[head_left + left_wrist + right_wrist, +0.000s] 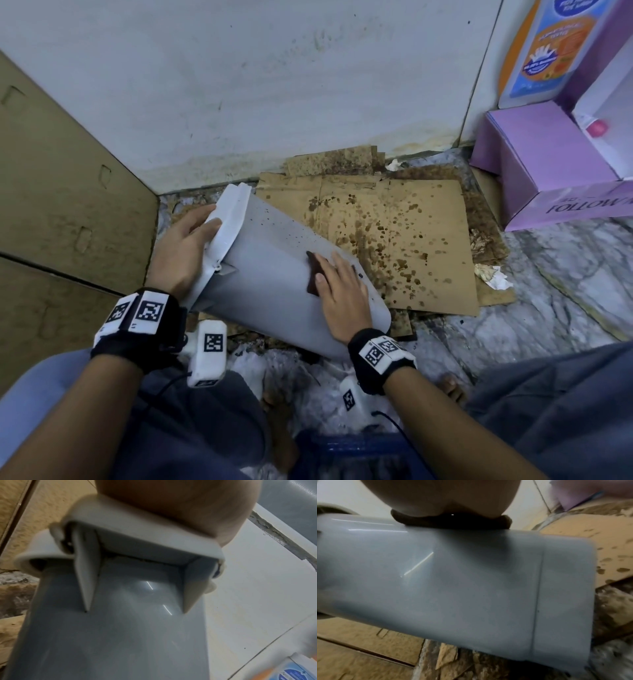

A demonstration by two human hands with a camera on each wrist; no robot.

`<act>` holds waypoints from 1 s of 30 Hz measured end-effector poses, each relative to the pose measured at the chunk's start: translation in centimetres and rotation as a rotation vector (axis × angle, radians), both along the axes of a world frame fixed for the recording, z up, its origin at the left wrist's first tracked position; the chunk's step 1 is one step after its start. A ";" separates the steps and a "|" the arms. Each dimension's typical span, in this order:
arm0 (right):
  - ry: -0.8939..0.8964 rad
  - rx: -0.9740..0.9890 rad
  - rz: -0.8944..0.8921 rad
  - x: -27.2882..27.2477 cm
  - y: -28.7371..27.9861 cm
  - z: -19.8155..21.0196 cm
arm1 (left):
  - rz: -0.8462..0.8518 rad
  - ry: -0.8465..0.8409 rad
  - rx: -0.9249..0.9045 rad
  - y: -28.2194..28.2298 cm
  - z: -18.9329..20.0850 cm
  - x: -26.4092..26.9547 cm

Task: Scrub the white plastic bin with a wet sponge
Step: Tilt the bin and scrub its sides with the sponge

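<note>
Stained cardboard [404, 240] covers the marble floor [565, 274] in the middle of the head view, with many brown spots on it, and a pale wall [239, 85] stands behind it across the top of the frame. At the right edge I see a purple box [534, 171], and at the left edge a big brown carton [61, 192].

I hold the bin [274, 274] tilted in the centre of the frame, its rim to the upper left and its bottom to the lower right, above the cardboard. Small dark spots are on its upper side, near the rim.

My left hand [185, 246] grips the rim of the bin in the left centre of the frame; the fingers bend over the white edge and go inside. In the left wrist view the palm [180, 507] lies on the rim piece at the top of the frame, and the grey side of the bin [120, 635] fills the lower part.

My right hand [342, 291] lies flat on the side of the bin, a little right of the centre, with almost straight fingers, and it presses a dark sponge [313, 274] on the plastic. The sponge shows at the left of my fingers. In the right wrist view the sponge [450, 522] is squeezed between my palm and the bin [471, 588] at the top centre.
</note>
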State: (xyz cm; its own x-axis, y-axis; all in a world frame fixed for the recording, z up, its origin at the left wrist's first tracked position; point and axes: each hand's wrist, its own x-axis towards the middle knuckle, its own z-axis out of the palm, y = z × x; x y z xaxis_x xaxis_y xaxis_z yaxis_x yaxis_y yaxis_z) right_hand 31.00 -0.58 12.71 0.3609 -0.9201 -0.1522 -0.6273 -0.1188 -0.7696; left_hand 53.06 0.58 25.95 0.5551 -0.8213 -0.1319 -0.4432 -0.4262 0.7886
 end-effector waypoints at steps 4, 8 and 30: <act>-0.033 -0.009 -0.158 1.7 0.7 1.9 | 0.014 -0.018 -0.010 -0.4 0.0 -0.1; -0.094 -0.106 -0.067 6.8 0.4 6.1 | -0.012 -0.072 -0.005 -0.9 0.0 -0.4; 0.043 0.162 -0.105 -1.9 0.5 -3.0 | -0.034 0.053 -0.077 0.2 -1.9 2.8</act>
